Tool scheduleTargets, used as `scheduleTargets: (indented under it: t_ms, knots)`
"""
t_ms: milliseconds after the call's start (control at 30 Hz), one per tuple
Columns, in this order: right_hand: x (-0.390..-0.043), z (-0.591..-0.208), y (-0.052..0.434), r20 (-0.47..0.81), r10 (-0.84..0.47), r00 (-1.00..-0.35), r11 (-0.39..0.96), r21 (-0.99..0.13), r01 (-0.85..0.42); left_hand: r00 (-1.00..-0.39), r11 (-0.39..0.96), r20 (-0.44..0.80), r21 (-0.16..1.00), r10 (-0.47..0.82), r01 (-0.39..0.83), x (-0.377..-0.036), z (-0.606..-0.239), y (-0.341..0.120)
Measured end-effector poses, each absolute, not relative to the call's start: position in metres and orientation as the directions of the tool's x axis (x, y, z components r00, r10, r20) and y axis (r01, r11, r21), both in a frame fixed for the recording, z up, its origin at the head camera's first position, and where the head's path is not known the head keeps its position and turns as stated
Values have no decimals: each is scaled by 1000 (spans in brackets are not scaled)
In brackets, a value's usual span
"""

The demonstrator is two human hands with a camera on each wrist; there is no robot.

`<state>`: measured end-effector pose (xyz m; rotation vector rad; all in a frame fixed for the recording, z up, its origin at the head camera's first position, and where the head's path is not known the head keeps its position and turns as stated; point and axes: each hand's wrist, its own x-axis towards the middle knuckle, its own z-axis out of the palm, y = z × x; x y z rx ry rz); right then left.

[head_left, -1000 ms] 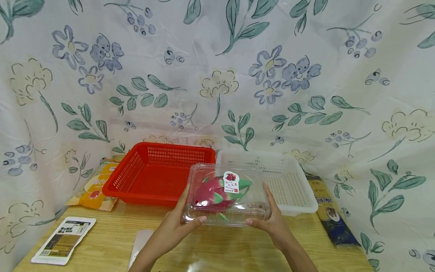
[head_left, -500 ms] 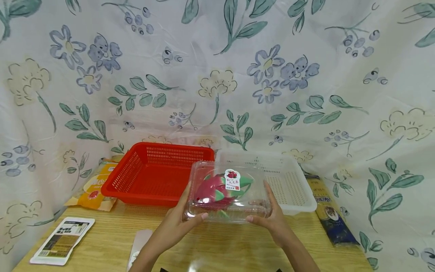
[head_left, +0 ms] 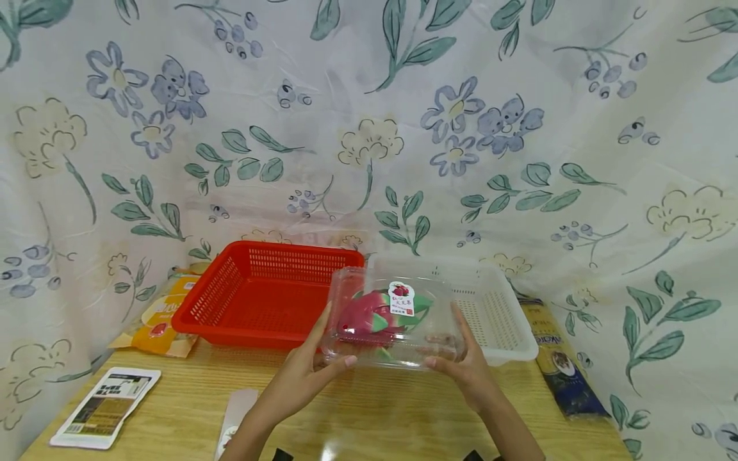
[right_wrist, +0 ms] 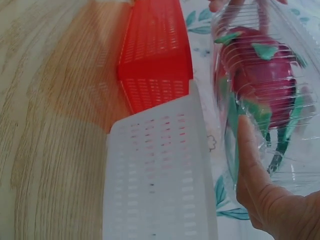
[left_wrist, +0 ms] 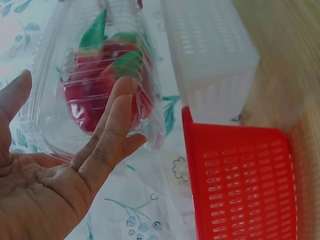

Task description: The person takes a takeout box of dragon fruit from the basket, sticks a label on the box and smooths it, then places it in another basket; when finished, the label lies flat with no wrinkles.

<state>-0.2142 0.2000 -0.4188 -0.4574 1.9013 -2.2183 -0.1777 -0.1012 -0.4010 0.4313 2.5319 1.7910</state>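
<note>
From the head view, the left hand (head_left: 302,378) and the right hand (head_left: 468,368) hold a clear plastic clamshell box (head_left: 394,320) between them, lifted above the wooden table (head_left: 375,416) and hanging in front of the seam where the red basket (head_left: 262,294) meets the white basket (head_left: 496,307). The left hand sits at the box's 8 o'clock, the right at its 4 o'clock, each with a thumb on the near edge and fingers up the side.

The left wrist view adds the underside: the fingers (left_wrist: 112,125) lie straight and pressed together, flat against the ribbed, glossy shell, thumb spread apart. The right wrist view shows only the thumb (right_wrist: 250,160) pressed on the shell; the other fingers are probably behind it, but that cannot be told.

Inside lies a magenta dragon fruit (head_left: 371,314) with green scale tips, and a small printed sticker (head_left: 401,298) sits on the lid, seen only from the head. Both baskets are rigid slotted plastic, rectangular with flared walls.

At the table's 9 o'clock rests a yellow packet (head_left: 161,320), at 7 o'clock a flat printed card (head_left: 106,406), and at 3 o'clock a dark packet (head_left: 562,368). A floral cloth (head_left: 369,128) backs everything.
</note>
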Motion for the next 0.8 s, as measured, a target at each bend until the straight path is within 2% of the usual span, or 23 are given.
scheduleTargets:
  t_ms: [233,400,800]
  knots:
    - [-218,-420,205,118,-352,-929,-200,-979,-48,-965,342,119,919,234,196,-179,-400,-100]
    - [-221,-422,210,121,-353,-928,-218,-975,-44,-957,329,145,917,252,225,-182,-401,-99]
    - [-228,-427,220,194,-396,-898,-298,-952,-75,-950,326,143,916,278,234,-189,-402,-95]
